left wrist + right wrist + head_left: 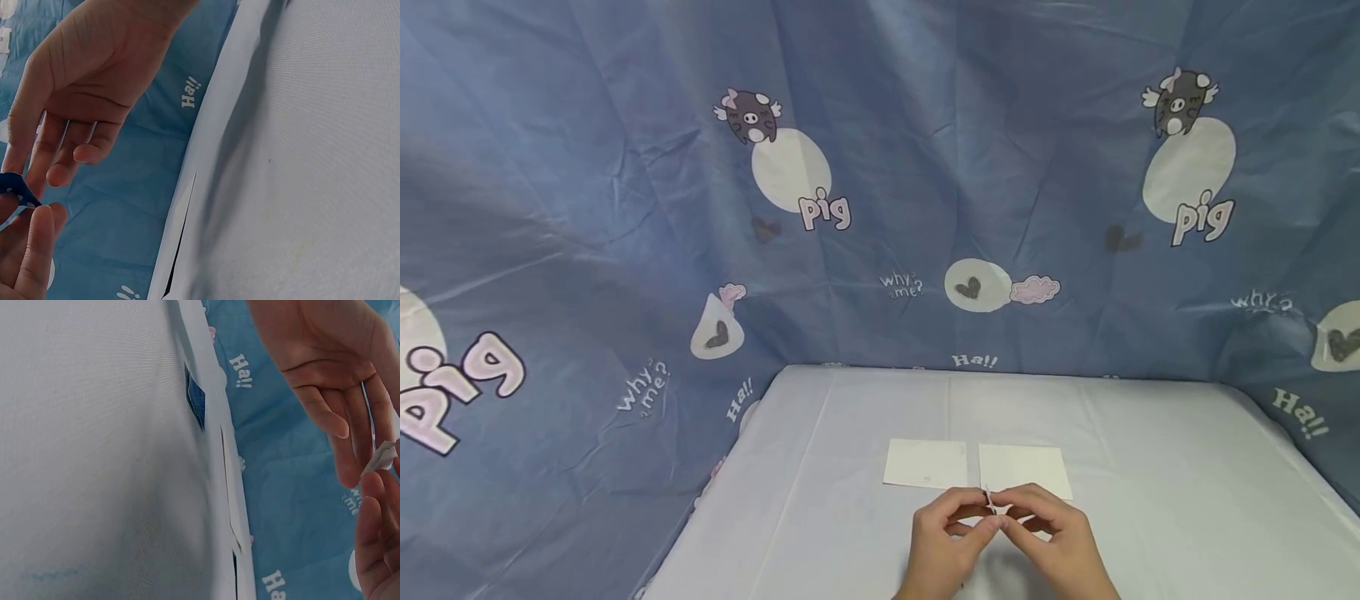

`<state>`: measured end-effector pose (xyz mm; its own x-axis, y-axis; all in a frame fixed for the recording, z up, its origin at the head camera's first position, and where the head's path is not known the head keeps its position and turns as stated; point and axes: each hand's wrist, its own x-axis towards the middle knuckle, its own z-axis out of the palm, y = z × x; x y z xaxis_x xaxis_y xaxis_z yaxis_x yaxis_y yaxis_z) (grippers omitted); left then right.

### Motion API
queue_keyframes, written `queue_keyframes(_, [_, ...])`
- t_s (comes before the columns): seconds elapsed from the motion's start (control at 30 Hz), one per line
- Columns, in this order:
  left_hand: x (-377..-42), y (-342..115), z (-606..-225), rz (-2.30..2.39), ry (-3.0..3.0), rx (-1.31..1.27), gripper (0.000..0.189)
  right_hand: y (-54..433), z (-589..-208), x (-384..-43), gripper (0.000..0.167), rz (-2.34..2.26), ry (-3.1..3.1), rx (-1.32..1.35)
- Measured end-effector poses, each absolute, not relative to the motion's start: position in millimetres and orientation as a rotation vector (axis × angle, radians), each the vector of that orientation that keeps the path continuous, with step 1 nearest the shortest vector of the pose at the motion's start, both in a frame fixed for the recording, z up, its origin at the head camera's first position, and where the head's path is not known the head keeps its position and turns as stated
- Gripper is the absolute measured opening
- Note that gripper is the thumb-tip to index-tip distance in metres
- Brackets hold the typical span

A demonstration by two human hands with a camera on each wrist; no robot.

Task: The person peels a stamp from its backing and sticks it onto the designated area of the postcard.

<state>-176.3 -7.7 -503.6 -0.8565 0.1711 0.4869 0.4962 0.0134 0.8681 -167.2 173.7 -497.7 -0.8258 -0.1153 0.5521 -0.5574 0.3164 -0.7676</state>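
Two bare hands come up closest to me, the left hand (943,535) and the right hand (1054,537) meeting at the fingertips over the near part of the table.

Blue printed cloth (895,183) takes up most of what I see, hanging behind the table and along its sides, creased in places, with little dark winged pigs, pale ovals, hearts and the words "pig", "why me?" and "Ha!!". Below it spreads the white table (805,525), its far corners rounded. From the right wrist's side I notice a faint blue streak (56,574) on its surface.

Just beyond the hands lie two pale cards, a left card (923,463) and a right card (1024,469), side by side with a narrow gap between them. Over by the right hand, the right wrist view catches a flat blue item (196,399) on the table, seen too slantwise for me to say what it is.

Smallest is the piece (12,185) between the hands, held up off the table: blue with white dots on one face, whitish on the other, with a zigzag edge. Both hands pinch it between thumb and fingertips, closed right down on it, one from each side, and the left hand's spare fingers bend loosely.
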Motion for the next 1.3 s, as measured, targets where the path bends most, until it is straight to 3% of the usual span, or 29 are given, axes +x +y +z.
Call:
queue_keyframes(0.77, [-177.6,-10.5,-498.9,-2.017,-2.026,-0.630,0.010,168.7,-503.8,-172.5,0.043,1.349,-2.009,0.790])
queue_keyframes(1.3, [-173.7,-12.4,-500.6,-2.039,-2.010,-0.593,0.012,167.1,-504.3,-166.4,0.037,1.377,-2.086,0.744])
